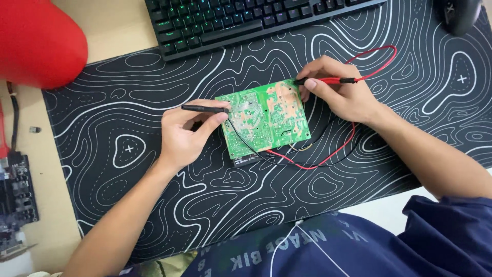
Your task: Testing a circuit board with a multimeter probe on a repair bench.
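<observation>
A green circuit board (266,120) lies solder side up on a black desk mat with white contour lines (128,169). My left hand (187,133) holds a black test probe (205,109) whose tip touches the board's left edge. My right hand (341,90) holds a red test probe (333,80) against the board's upper right corner. A red lead (376,56) loops up behind my right hand, and red and black leads (307,163) run under the board's lower edge.
A black keyboard (241,20) sits along the top edge of the mat. A red rounded object (38,41) is at the top left. Dark electronic parts (18,190) lie at the left edge. A black mouse (458,15) is at the top right.
</observation>
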